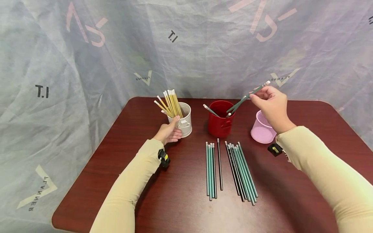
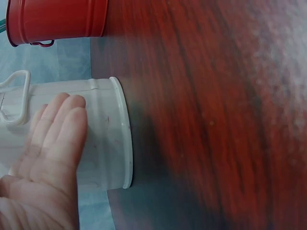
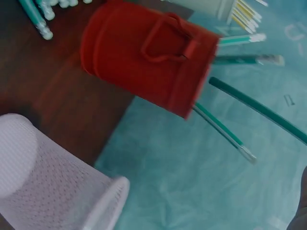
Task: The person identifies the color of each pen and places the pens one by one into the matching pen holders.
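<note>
My left hand (image 1: 170, 131) touches the side of a white metal bucket (image 1: 186, 123), its fingers straight along the wall and its thumb up near the rim. Several yellow pencils (image 1: 172, 103) with white erasers lean out of that bucket. Between thumb and fingertips my right hand (image 1: 272, 105) pinches a green pencil (image 2: 2, 25) (image 3: 259, 108), eraser end up and to the right. Its lower end slants down to the mouth of a red metal bucket (image 1: 219, 124). A few green pencils (image 3: 238, 59) stick out of the red bucket.
Green and black pencils lie on the dark red table (image 1: 175, 181) in a left group (image 1: 210, 171) and a right group (image 1: 242, 173), with a single black pencil (image 1: 220, 165) between them. A pink mesh cup (image 1: 262, 131) stands under my right hand. Grey printed cloth (image 1: 204, 48) hangs behind.
</note>
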